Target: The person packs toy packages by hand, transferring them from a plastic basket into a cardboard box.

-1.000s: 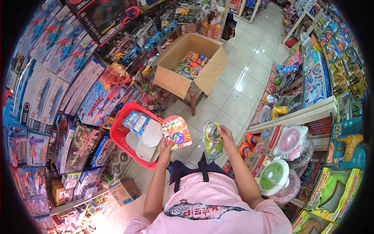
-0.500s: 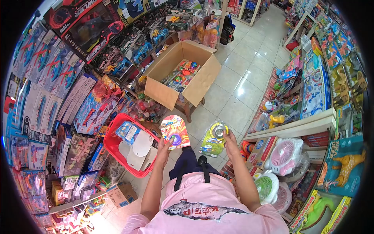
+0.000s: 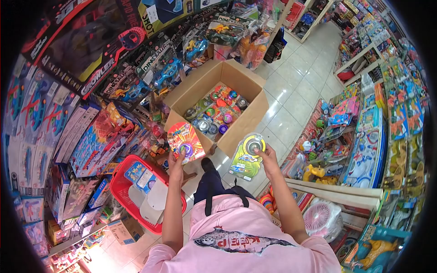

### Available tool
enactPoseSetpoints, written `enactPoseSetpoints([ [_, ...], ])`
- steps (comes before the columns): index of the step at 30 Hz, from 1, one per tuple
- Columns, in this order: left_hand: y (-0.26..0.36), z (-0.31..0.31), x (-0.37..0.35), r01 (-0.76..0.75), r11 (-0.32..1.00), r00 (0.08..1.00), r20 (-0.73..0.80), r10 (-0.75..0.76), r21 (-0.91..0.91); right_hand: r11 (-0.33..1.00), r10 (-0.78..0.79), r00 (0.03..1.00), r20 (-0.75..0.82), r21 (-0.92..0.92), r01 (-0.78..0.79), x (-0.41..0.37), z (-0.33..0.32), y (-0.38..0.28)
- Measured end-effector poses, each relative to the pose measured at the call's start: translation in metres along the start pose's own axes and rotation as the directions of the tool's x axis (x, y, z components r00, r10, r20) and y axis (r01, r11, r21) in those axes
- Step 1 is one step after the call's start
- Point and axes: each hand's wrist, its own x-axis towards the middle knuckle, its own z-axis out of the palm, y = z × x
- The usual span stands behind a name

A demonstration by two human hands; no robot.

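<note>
My left hand [image 3: 176, 160] grips the lower edge of a red and orange carded toy pack [image 3: 184, 141] with a purple disc on it. My right hand [image 3: 267, 157] holds a green and yellow carded toy pack [image 3: 248, 157] with a metal disc near its top. Both packs are raised in front of an open cardboard box [image 3: 246, 123] that holds several similar disc toys [image 3: 214, 116]. A red plastic basket [image 3: 119, 187] with packaged goods hangs from my left forearm.
Shelves of boxed toys line the left wall [image 3: 82, 113], and more toy shelves stand on the right [image 3: 378, 136]. A tiled aisle [image 3: 296, 86] runs ahead. Fans in plastic bags [image 3: 321, 218] sit low on the right. A small brown carton [image 3: 124, 230] lies on the floor.
I have stepped closer to the cardboard box, which now lies just beyond both packs. Both hands have kept their packs, and the red basket has dropped lower left in view.
</note>
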Motion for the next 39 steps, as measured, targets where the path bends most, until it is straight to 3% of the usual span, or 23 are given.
enactPoseSetpoints([
  [3,0.007,0.007,0.037,-0.025,0.998,1.0,-0.02,0.024,-0.049,0.999,-0.031,1.0,0.004,0.024,0.031,0.037,0.005,-0.024],
  [8,0.018,0.019,0.074,-0.018,0.998,0.999,-0.046,0.015,-0.063,0.989,0.068,0.998,0.0,0.134,-0.067,0.084,0.024,-0.064],
  [11,0.02,0.023,0.086,-0.057,0.998,0.996,-0.071,0.054,-0.037,0.996,-0.001,0.998,0.057,0.084,-0.004,0.123,0.036,-0.072],
  [17,0.012,0.034,0.082,-0.089,0.995,0.962,-0.264,0.073,-0.047,0.986,0.165,0.942,0.293,-0.049,-0.157,0.217,0.065,-0.089],
  [18,0.011,0.038,0.08,-0.099,0.994,0.95,-0.302,0.08,-0.048,0.979,0.174,0.92,0.35,-0.16,-0.125,0.24,0.065,-0.079],
  [19,0.01,0.043,0.077,-0.114,0.993,0.936,-0.337,0.099,-0.025,0.96,0.192,0.894,0.406,-0.266,-0.086,0.253,0.072,-0.081],
  [20,0.01,0.049,0.074,-0.128,0.992,0.921,-0.37,0.119,-0.001,0.916,0.364,0.834,0.416,-0.321,-0.239,0.265,0.075,-0.086],
  [21,0.009,0.056,0.071,-0.136,0.991,0.907,-0.403,0.126,0.003,0.91,0.38,0.814,0.44,-0.335,-0.243,0.281,0.076,-0.08],
  [23,0.007,0.071,0.063,-0.15,0.988,0.874,-0.474,0.11,-0.046,0.82,0.565,0.648,0.51,-0.43,-0.377,0.319,0.072,-0.047],
  [25,-0.001,0.084,0.06,-0.172,0.982,0.85,-0.515,0.107,-0.08,0.813,0.58,0.624,0.523,-0.415,-0.408,0.33,0.084,-0.037],
  [27,-0.011,0.096,0.056,-0.194,0.977,0.802,-0.587,0.11,-0.082,0.73,0.683,0.471,0.559,-0.541,-0.416,0.334,0.088,-0.03],
  [31,-0.016,0.121,0.051,-0.197,0.973,0.766,-0.638,0.079,-0.116,0.455,0.88,0.192,0.435,-0.652,-0.606,0.36,0.084,0.017],
  [32,-0.017,0.126,0.052,-0.204,0.976,0.756,-0.644,0.113,-0.069,0.452,0.881,0.187,0.434,-0.657,-0.604,0.361,0.086,0.022],
  [34,-0.017,0.134,0.052,-0.204,0.976,0.752,-0.651,0.104,-0.081,0.25,0.946,0.251,0.206,-0.955,-0.159,0.36,0.091,0.032],
  [35,-0.016,0.136,0.052,-0.203,0.975,0.753,-0.652,0.096,-0.092,0.252,0.946,0.247,0.209,-0.955,-0.156,0.362,0.093,0.035],
  [37,-0.016,0.142,0.053,-0.203,0.976,0.75,-0.654,0.101,-0.082,0.253,0.902,0.335,0.272,-0.962,0.102,0.363,0.097,0.037],
  [38,-0.015,0.144,0.054,-0.205,0.976,0.749,-0.654,0.105,-0.078,0.174,0.858,0.409,0.31,-0.926,0.335,0.366,0.101,0.037],
  [39,-0.016,0.144,0.054,-0.205,0.976,0.749,-0.653,0.108,-0.074,0.178,0.857,0.409,0.313,-0.925,0.335,0.363,0.104,0.036],
])
